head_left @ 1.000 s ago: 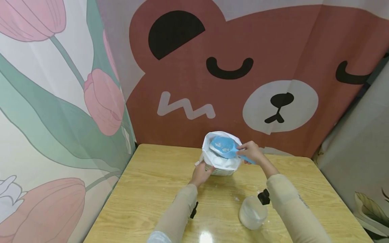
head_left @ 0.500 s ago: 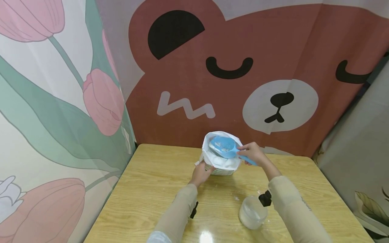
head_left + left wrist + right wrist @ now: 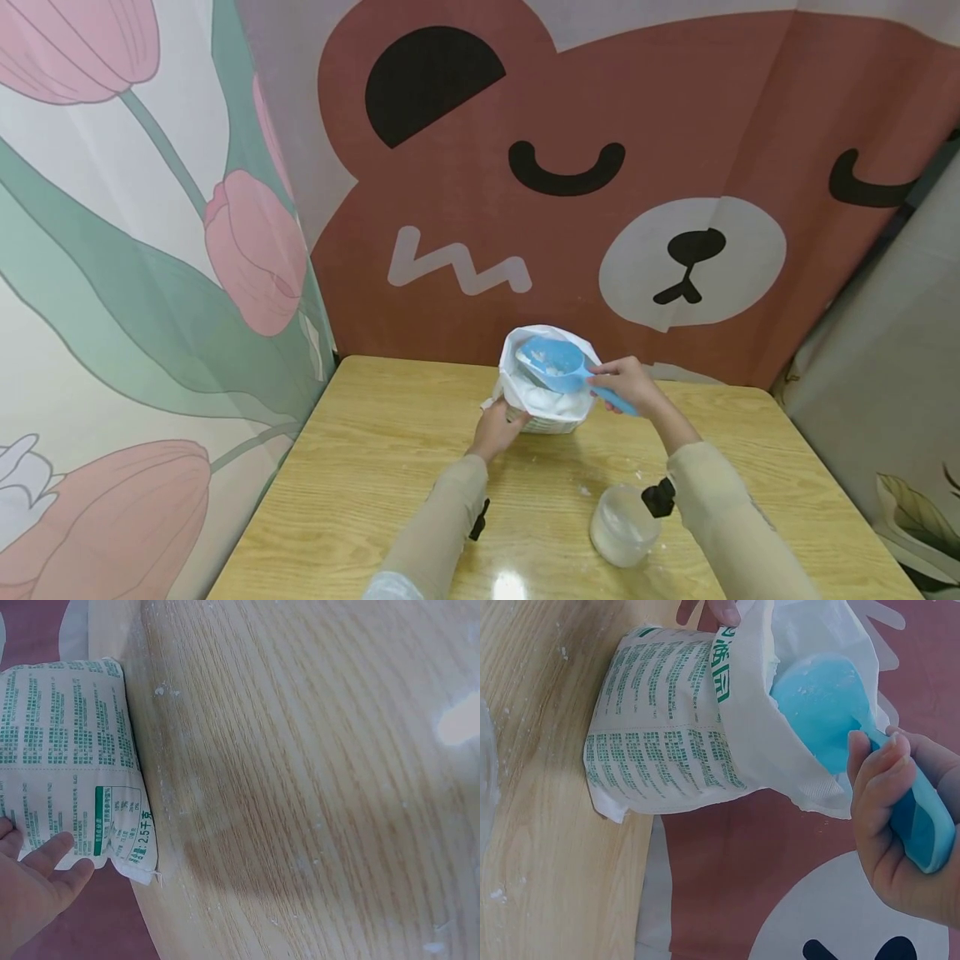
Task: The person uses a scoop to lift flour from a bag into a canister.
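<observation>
Brown bear backdrop [image 3: 450, 200] behind, wooden surface [image 3: 375, 467] below, and near the middle of its far edge stands the open white bag [image 3: 551, 407]! Both hands are busy: left hand [image 3: 498, 429] gripping the bag's near left side, right hand [image 3: 628, 383] pinching the blue scoop [image 3: 555, 364] by its handle, bowl at the bag's mouth. Clear jar [image 3: 625, 527] sits well back from the far edge.

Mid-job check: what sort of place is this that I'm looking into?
Probably a small screened-off tabletop work corner, though whether in a home or a studio I can't tell. A wood-grain table stands before a bear-print hanging, with a tulip-print hanging on the left.
</observation>
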The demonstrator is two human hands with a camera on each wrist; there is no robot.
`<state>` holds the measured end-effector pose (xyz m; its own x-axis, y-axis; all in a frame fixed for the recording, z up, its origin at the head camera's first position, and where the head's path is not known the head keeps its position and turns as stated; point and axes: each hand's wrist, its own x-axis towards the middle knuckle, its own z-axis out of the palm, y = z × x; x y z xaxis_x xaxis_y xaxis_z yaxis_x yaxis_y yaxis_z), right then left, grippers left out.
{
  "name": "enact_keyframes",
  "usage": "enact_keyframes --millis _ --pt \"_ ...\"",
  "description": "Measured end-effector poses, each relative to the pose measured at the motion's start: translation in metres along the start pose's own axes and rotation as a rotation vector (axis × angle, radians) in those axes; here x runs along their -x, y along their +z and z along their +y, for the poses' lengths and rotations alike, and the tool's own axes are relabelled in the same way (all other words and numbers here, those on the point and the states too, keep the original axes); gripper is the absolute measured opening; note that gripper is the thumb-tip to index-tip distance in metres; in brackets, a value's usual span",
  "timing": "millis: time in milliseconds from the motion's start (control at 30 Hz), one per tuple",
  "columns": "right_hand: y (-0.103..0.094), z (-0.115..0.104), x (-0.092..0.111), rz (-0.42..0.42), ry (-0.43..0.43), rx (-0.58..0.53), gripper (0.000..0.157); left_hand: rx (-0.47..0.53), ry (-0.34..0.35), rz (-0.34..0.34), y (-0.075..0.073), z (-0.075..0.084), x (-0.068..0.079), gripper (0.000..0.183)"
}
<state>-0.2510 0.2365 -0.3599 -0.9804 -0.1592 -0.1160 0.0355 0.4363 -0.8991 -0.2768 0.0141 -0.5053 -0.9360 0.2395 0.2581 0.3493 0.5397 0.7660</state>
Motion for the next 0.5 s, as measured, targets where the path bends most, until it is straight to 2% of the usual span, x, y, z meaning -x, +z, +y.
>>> enact_keyframes --millis 233,500 --pt "0.0009 0.0025 0.0029 0.002 0.004 -0.056 0.038 -0.003 -0.013 -0.002 0.0008 -0.0016 0.0 0.056" --pt "-0.0002 0.006 0.0088 0.012 -0.011 -0.069 0.039 0.006 -0.021 -0.008 -0.0006 0.0002 -0.0005 0.053"
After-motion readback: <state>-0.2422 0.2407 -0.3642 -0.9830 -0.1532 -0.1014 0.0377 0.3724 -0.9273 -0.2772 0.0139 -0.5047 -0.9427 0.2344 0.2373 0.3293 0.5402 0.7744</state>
